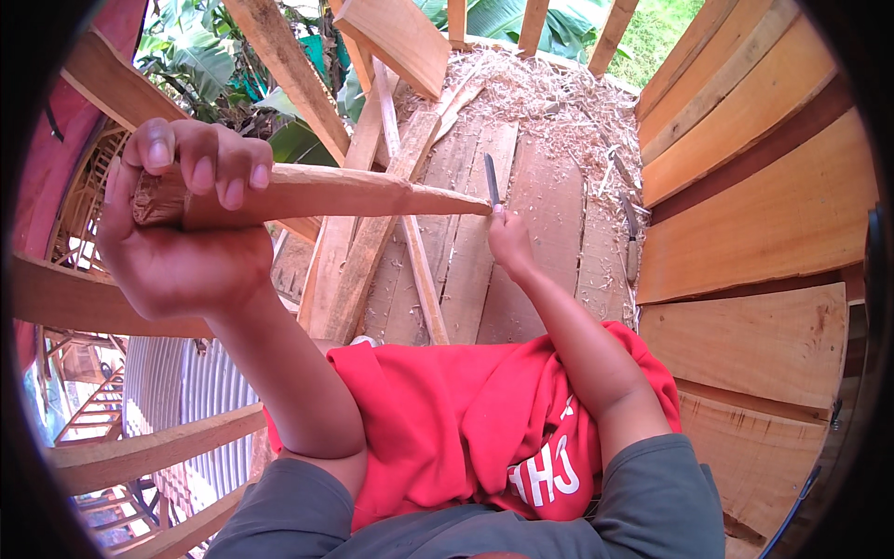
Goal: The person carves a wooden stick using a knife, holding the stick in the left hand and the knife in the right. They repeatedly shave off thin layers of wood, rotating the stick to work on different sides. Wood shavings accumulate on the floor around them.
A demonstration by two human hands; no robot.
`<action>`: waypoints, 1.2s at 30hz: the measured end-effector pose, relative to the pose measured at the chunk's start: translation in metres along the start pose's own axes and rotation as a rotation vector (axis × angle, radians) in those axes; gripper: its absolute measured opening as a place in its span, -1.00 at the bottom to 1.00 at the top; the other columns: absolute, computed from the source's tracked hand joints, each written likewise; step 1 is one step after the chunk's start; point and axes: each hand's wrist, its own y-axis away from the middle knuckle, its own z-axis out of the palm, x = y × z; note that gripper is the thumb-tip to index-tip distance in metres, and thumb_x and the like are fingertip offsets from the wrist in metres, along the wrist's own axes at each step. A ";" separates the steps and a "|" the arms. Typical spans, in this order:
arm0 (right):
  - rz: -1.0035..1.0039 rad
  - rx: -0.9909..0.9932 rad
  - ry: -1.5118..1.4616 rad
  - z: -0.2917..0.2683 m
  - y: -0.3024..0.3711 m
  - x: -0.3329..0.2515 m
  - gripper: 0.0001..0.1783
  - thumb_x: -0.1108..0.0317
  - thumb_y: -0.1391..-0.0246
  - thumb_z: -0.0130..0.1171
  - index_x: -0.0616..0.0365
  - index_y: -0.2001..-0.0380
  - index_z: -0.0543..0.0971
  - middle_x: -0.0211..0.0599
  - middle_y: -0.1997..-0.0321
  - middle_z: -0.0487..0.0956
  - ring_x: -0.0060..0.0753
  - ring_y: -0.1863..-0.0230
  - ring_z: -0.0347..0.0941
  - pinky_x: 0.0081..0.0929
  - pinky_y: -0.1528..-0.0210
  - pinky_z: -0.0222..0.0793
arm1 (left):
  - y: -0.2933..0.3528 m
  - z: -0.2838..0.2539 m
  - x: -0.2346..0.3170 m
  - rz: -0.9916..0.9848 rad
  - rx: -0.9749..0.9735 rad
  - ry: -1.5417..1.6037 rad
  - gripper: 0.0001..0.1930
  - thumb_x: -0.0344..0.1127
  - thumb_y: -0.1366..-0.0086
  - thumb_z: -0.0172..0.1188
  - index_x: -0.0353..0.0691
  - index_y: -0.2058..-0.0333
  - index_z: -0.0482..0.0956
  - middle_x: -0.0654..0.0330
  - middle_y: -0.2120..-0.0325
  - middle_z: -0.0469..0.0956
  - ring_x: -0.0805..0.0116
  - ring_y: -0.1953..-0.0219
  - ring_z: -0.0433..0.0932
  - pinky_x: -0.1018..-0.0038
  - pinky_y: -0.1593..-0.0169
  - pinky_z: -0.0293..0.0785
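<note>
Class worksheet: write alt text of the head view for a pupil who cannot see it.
A person's left grip holds a long, tapering piece of wood; the right grip holds a narrow blade near its thin end. Shavings litter the plank floor.

Only txt: lg white block lettering (542, 473) on red cloth (410, 401) over lap, R side, partly lost in folds.
</note>
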 end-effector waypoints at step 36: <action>0.536 -0.754 -0.829 -0.054 -0.026 -0.028 -0.43 -0.26 -0.23 -0.23 -0.13 0.68 0.09 -0.69 0.79 -0.03 -0.71 0.81 -0.24 -0.61 0.80 -0.27 | -0.002 -0.005 0.001 -0.041 -0.069 0.025 -0.78 -0.13 -0.27 -0.10 -0.15 0.42 0.34 0.26 0.59 0.23 0.40 0.56 0.21 0.38 0.34 0.20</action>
